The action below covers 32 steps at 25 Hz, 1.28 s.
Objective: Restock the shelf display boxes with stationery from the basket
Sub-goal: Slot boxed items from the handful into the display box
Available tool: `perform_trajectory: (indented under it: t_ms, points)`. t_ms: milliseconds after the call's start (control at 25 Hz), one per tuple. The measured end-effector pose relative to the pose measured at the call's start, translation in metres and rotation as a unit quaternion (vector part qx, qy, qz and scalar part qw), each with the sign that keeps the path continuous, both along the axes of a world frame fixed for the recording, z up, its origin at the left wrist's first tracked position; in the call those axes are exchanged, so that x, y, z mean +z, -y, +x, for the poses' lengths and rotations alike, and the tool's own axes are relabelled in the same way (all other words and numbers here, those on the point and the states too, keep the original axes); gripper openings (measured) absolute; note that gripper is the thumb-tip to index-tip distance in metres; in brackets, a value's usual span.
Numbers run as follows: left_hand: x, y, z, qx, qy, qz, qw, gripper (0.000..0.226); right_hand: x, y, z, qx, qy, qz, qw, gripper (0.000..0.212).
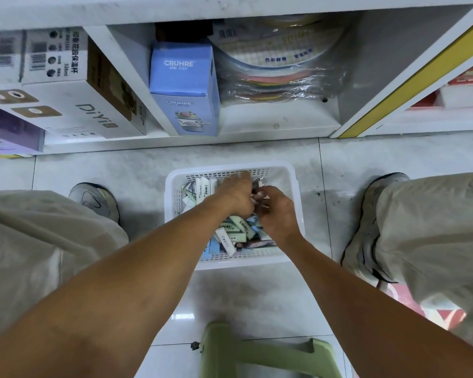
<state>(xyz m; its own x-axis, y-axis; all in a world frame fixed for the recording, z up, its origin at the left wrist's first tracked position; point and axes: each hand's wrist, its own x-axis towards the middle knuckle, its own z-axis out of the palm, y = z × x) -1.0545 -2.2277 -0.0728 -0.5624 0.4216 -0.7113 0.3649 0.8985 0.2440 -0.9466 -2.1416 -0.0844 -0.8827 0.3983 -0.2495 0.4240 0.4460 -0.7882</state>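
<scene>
Tiled floor below the shelf holds the white basket, where I have both hands over the stationery pile, left hand and right hand pinching small items mid-basket, more stock just nearer, long axes mixed.

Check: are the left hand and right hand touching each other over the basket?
Cannot tell. In the head view the left hand and right hand overlap above the basket, small items between them.
</scene>
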Motion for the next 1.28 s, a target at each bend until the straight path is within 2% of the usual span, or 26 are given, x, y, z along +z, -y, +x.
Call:
perform_trajectory:
  t_ms: [120,280,400,600,760,880,1040,1120,1280]
  points:
    - [0.003,0.008,-0.001,-0.019,-0.001,-0.004,1.0,0.08,0.0,-0.005,-0.002,0.045,0.031,0.054,0.997,0.02]
    - [0.009,0.009,0.005,-0.044,-0.032,-0.016,0.998,0.071,0.0,-0.01,-0.005,0.029,0.085,0.002,0.996,0.023]
    - [0.006,0.013,0.007,-0.061,-0.064,0.02,0.996,0.065,0.001,-0.015,-0.003,0.031,0.082,-0.011,0.996,0.024]
    - [0.018,0.034,-0.009,0.018,0.037,0.048,0.998,0.057,0.014,-0.024,-0.01,0.079,0.041,0.045,0.995,0.02]
    - [0.031,0.057,-0.01,0.111,0.127,0.092,0.981,0.051,0.033,-0.026,-0.016,0.13,0.043,0.07,0.988,0.017]
    - [0.053,0.073,-0.012,0.215,0.17,0.162,0.948,0.042,0.058,-0.027,-0.028,0.055,0.02,-0.023,0.998,0.023]
    - [0.098,0.084,-0.014,0.242,0.195,0.227,0.923,0.035,0.095,-0.029,-0.04,0.005,0.035,-0.194,0.98,0.015]
    - [0.126,0.089,-0.016,0.233,0.205,0.27,0.911,0.035,0.121,-0.033,-0.041,0.008,0.029,-0.222,0.975,0.014]
    - [0.201,0.101,-0.021,0.201,0.197,0.323,0.904,0.033,0.193,-0.046,-0.049,0.058,-0.027,-0.211,0.975,0.018]
